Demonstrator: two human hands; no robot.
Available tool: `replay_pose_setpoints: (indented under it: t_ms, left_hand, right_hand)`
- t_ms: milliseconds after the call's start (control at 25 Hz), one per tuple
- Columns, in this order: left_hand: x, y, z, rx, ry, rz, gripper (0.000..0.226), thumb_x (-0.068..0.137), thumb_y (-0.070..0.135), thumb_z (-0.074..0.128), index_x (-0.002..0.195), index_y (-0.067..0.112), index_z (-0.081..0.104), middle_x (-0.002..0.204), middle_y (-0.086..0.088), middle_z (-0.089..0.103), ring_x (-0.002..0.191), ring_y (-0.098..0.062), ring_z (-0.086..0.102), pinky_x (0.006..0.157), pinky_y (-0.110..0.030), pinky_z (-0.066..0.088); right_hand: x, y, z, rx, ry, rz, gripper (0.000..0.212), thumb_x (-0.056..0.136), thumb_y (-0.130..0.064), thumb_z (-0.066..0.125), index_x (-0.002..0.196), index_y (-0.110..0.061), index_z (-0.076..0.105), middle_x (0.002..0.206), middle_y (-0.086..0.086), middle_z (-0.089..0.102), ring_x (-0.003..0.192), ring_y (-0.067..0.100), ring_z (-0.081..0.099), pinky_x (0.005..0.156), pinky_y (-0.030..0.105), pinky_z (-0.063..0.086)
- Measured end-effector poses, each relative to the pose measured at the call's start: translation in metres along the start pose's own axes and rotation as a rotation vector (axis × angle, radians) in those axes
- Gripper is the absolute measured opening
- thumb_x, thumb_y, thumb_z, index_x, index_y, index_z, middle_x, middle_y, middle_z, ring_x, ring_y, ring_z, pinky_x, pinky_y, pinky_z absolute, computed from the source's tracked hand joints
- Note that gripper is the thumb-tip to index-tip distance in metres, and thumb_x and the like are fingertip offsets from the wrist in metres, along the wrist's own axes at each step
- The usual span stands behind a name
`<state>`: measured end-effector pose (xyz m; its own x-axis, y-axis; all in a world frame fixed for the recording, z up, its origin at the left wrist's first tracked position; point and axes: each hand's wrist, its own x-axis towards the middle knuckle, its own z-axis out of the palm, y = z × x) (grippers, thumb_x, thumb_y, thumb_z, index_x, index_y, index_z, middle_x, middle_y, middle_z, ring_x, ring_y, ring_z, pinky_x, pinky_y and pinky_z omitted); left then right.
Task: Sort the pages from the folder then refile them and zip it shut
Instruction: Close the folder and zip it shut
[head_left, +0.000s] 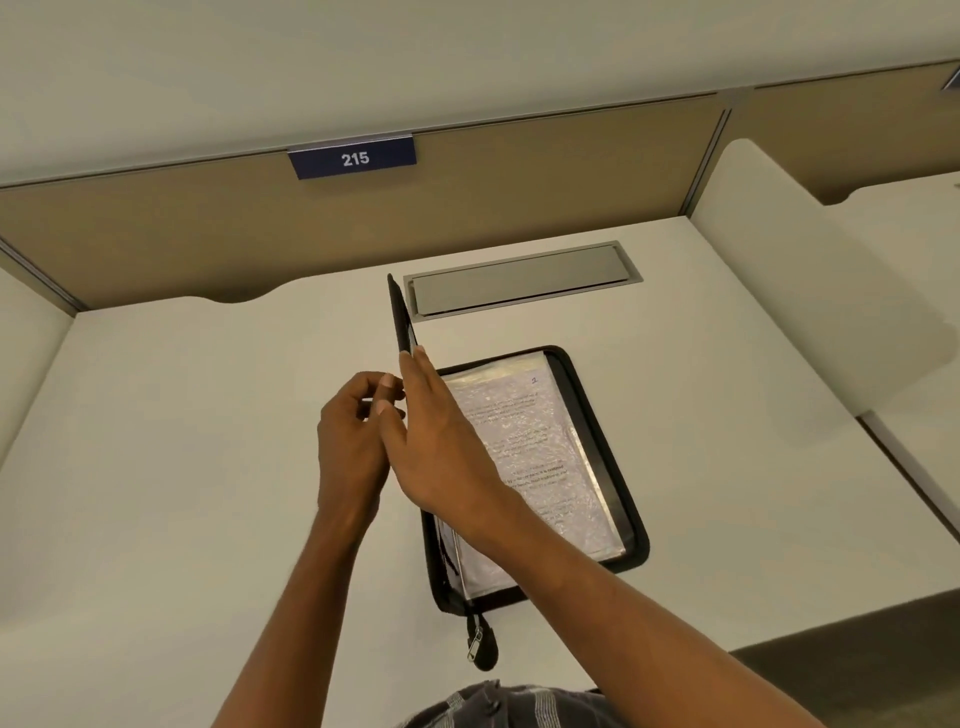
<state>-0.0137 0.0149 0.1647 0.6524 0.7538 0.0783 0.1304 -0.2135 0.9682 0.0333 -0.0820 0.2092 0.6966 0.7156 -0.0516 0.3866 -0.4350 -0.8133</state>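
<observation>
A black zip folder lies open on the white desk. Its right half is flat and holds printed pages in a clear plastic sleeve, the top one marked "2". The left cover stands upright, seen edge-on. My right hand presses flat against the cover's inner side with straight fingers. From the outer side, my left hand grips the cover's edge with curled fingers. The zip pull hangs off the folder's near corner.
A grey cable hatch is set into the desk just behind the folder. Tan partition walls with a "215" sign close the back. A white divider stands at the right. The desk's front edge runs near right.
</observation>
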Motion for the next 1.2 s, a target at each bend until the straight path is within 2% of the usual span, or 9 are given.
replay_pose_setpoints:
  t_ms: [80,200,320,440,560,800,1040,1200]
  left_hand:
    - [-0.003,-0.013,0.012,0.01,-0.029,-0.007,0.02,0.108,0.02,0.055,0.111,0.028,0.073,0.103,0.008,0.077,0.097,-0.018,0.072,0.084,-0.04,0.06]
    - [-0.011,-0.041,0.029,0.073,-0.092,-0.02,0.029,0.108,0.019,0.057,0.13,0.036,0.066,0.125,0.015,0.071,0.113,-0.004,0.066,0.097,-0.032,0.058]
    - [-0.019,-0.07,0.045,0.104,-0.168,-0.064,0.036,0.11,0.035,0.053,0.145,0.041,0.056,0.144,0.016,0.061,0.131,-0.001,0.057,0.111,-0.035,0.049]
    - [-0.029,-0.091,0.06,0.16,-0.224,-0.037,0.045,0.111,0.043,0.043,0.155,0.036,0.045,0.156,0.015,0.049,0.144,0.001,0.043,0.122,-0.037,0.037]
    - [-0.037,-0.111,0.075,0.235,-0.229,-0.001,0.051,0.112,0.048,0.036,0.16,0.031,0.038,0.162,0.014,0.041,0.151,-0.002,0.033,0.125,-0.042,0.033]
    - [-0.041,-0.141,0.102,0.447,-0.227,0.032,0.061,0.107,0.06,0.024,0.163,0.038,0.026,0.17,0.012,0.025,0.158,-0.004,0.013,0.129,-0.045,0.021]
    - [-0.054,-0.146,0.127,0.605,-0.236,0.009,0.054,0.111,0.048,0.031,0.164,0.043,0.018,0.174,0.013,0.006,0.159,-0.006,-0.004,0.13,-0.049,0.01]
    - [-0.056,-0.15,0.139,0.753,-0.219,0.009,0.055,0.111,0.046,0.029,0.164,0.043,0.015,0.174,0.01,0.005,0.16,-0.008,-0.008,0.129,-0.052,0.007]
  right_hand:
    - [-0.002,0.009,-0.006,-0.029,-0.006,0.008,0.063,0.111,-0.025,0.038,0.165,-0.024,0.005,0.172,-0.006,0.002,0.157,0.015,0.014,0.125,0.035,0.025]
    - [-0.001,0.023,-0.016,-0.14,0.057,0.0,0.066,0.109,-0.017,0.044,0.164,-0.023,0.009,0.17,-0.001,0.013,0.154,0.018,0.025,0.121,0.034,0.034]
    - [0.0,0.04,-0.033,-0.206,0.132,0.012,0.067,0.106,-0.017,0.05,0.163,-0.023,0.016,0.152,0.004,0.033,0.136,0.018,0.042,0.108,0.032,0.047]
    - [-0.003,0.059,-0.052,-0.229,0.135,0.054,0.073,0.104,-0.014,0.055,0.164,-0.022,0.015,0.139,0.004,0.037,0.123,0.015,0.048,0.101,0.025,0.048]
    - [-0.003,0.081,-0.064,-0.306,0.144,0.095,0.076,0.102,-0.01,0.056,0.164,-0.02,0.013,0.141,0.005,0.036,0.115,0.016,0.052,0.095,0.024,0.049]
    - [0.004,0.142,-0.075,-0.468,0.218,0.207,0.078,0.101,-0.007,0.057,0.163,-0.013,0.009,0.145,0.012,0.037,0.123,0.02,0.049,0.098,0.027,0.05]
    - [0.001,0.204,-0.071,-0.478,0.224,0.353,0.078,0.102,-0.03,0.059,0.162,-0.012,0.013,0.142,0.01,0.042,0.123,0.021,0.049,0.093,0.028,0.053]
    - [0.0,0.238,-0.06,-0.447,0.204,0.366,0.076,0.099,-0.034,0.06,0.161,-0.012,0.02,0.142,0.01,0.042,0.125,0.023,0.046,0.097,0.03,0.05]
